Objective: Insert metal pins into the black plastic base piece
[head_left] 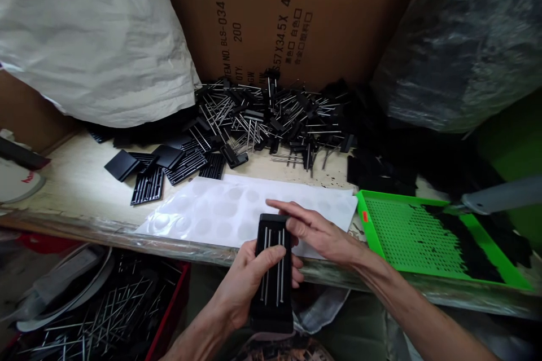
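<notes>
My left hand (249, 276) is wrapped round a long black plastic holder (274, 316), its thumb lying over the thin metal rods (266, 265) set lengthwise in the front. The holder is tilted, above the bench's front edge. Beside its upper right corner is my right hand (313, 231), fingers stretched out and pointing left; a fingertip seems to touch the corner. Just beyond both hands lies a white sheet of clear round stickers (203, 208). Behind the sheet is a heap of black pieces with metal rods (254, 118).
Black square plates (146, 186) lie left on the bench. A green perforated tray (372, 231) with black bits stands right, under a grey handle-like bar (503, 194). A large carton (339, 28) rises behind. Below left, a red crate (171, 304) holds more rodded pieces.
</notes>
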Tool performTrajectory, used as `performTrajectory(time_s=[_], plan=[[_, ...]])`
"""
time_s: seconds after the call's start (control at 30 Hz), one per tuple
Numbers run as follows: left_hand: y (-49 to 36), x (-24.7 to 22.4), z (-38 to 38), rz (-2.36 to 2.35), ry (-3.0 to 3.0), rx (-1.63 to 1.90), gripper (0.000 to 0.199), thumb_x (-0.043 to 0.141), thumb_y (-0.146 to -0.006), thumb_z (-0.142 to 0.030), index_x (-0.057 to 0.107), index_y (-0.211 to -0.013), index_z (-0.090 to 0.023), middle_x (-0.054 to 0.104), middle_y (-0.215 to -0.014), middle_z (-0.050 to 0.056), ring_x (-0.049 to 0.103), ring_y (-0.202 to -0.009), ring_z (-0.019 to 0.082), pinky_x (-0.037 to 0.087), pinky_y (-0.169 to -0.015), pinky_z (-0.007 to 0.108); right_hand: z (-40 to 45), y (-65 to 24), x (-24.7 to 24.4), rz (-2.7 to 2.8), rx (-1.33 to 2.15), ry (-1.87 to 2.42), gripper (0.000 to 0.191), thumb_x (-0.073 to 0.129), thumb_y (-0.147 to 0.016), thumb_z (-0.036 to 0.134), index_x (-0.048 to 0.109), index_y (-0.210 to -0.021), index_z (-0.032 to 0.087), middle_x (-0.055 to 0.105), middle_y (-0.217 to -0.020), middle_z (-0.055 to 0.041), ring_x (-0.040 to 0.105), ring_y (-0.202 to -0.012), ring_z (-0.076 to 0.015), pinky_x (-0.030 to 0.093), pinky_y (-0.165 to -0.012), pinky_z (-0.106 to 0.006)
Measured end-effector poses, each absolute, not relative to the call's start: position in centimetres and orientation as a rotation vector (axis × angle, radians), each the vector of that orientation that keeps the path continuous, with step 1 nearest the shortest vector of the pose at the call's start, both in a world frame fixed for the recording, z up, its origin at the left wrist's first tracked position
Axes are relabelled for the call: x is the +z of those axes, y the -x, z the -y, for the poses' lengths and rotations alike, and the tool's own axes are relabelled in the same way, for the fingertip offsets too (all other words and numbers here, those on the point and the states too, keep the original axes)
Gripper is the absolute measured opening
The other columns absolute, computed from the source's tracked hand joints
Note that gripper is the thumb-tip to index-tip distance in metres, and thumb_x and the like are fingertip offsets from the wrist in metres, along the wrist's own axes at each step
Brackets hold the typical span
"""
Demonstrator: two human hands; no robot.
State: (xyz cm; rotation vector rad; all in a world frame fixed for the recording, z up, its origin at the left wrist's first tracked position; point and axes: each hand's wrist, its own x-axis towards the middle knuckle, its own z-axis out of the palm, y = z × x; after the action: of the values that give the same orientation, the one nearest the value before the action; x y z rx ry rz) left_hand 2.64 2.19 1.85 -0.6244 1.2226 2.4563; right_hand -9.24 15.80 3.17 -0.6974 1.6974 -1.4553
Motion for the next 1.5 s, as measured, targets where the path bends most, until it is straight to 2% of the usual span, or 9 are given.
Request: performTrajectory(time_s=[0.3,0.4,0.5,0.77,1.0,1.13,1.23,1.37,1.5], plan=[[-2.4,1.6,-2.3,-1.255,0.656,2.447,0.032,0.065,-0.084,-0.038,0.068,-0.09,-0.007,0.072,-0.083,0.015,0.066,-0.065,0.017,0.053,-0.062,0.025,-14.8,7.7,3.2,-1.736,-1.822,0.344,0.039,0.061,-0.089,0.039,0.058,-0.127,0.03,0.055,-0.095,0.0004,0.054,-0.081,-0.0078,0.047,-0.071,-0.018],[-2.2,1.7,-2.4,-1.281,0.651,2.455,0.029,0.066,-0.083,-0.038,0.069,-0.086,-0.009,0.071,-0.073,0.011,0.065,-0.06,0.016,0.052,-0.06,0.024,-14.1,6.4,3.1,-1.615,-1.836,0.184,0.054,0.069,-0.081,0.037,0.05,-0.131,0.036,0.053,-0.105,0.0015,0.054,-0.058,-0.0044,0.044,-0.042,-0.015],[-2.1,1.9,-2.6,-1.322,0.636,2.468,0.028,0.066,-0.083,-0.037,0.069,-0.088,-0.01,0.07,-0.068,0.009,0.065,-0.057,0.016,0.051,-0.057,0.022,-13.5,5.5,2.8,-1.503,-1.744,0.018,0.063,0.071,-0.077,0.037,0.044,-0.134,0.039,0.055,-0.092,0.004,0.037,-0.033,-0.0009,0.029,-0.023,-0.016],[-2.6,1.6,-2.8,-1.355,0.621,2.46,0.032,0.063,-0.086,-0.039,0.07,-0.088,-0.008,0.07,-0.069,0.011,0.065,-0.056,0.016,0.05,-0.054,0.021,-13.4,5.9,2.7,-1.356,-1.597,0.008,0.055,0.07,-0.075,0.03,0.049,-0.125,0.028,0.054,-0.06,0.0088,0.039,-0.028,-0.0046,0.034,-0.023,-0.015],[-1.8,1.9,-2.2,-1.263,0.661,2.481,0.03,0.068,-0.08,-0.039,0.069,-0.085,-0.009,0.07,-0.066,0.01,0.064,-0.053,0.016,0.051,-0.052,0.022,-12.7,6.5,3.1,-1.365,-1.61,0.031,0.058,0.069,-0.078,0.034,0.043,-0.13,0.028,0.048,-0.053,0.0115,0.035,-0.026,-0.0053,0.033,-0.023,-0.016],[-1.3,2.2,-2.0,-1.253,0.653,2.48,0.029,0.068,-0.081,-0.038,0.069,-0.09,-0.01,0.07,-0.068,0.009,0.065,-0.055,0.016,0.052,-0.055,0.023,-13.1,6.7,3.3,-1.477,-1.652,0.101,0.063,0.069,-0.08,0.041,0.038,-0.135,0.034,0.053,-0.071,0.0087,0.032,-0.028,-0.0022,0.029,-0.024,-0.016],[-1.0,2.1,-1.9,-1.248,0.639,2.477,0.031,0.066,-0.082,-0.038,0.069,-0.091,-0.008,0.072,-0.076,0.013,0.068,-0.063,0.018,0.055,-0.063,0.026,-14.2,7.0,2.9,-1.701,-1.758,0.201,0.054,0.064,-0.084,0.05,0.044,-0.132,0.035,0.054,-0.093,0.0034,0.044,-0.043,-0.0022,0.039,-0.036,-0.017],[-0.5,1.9,-1.9,-1.231,0.659,2.49,0.034,0.067,-0.082,-0.038,0.069,-0.096,-0.006,0.072,-0.089,0.017,0.07,-0.074,0.021,0.057,-0.072,0.03,-15.6,8.0,1.5,-1.976,-1.828,0.232,0.044,0.053,-0.092,0.05,0.053,-0.126,0.023,0.056,-0.093,-0.0004,0.057,-0.09,-0.0116,0.048,-0.087,-0.025],[-0.1,2.1,-2.3,-1.254,0.677,2.468,0.034,0.067,-0.082,-0.038,0.068,-0.092,-0.006,0.072,-0.087,0.016,0.069,-0.073,0.021,0.057,-0.071,0.03,-15.6,8.9,-0.1,-1.99,-1.83,0.192,0.043,0.051,-0.093,0.048,0.052,-0.125,0.02,0.059,-0.092,-0.0009,0.056,-0.092,-0.0135,0.044,-0.092,-0.028]])
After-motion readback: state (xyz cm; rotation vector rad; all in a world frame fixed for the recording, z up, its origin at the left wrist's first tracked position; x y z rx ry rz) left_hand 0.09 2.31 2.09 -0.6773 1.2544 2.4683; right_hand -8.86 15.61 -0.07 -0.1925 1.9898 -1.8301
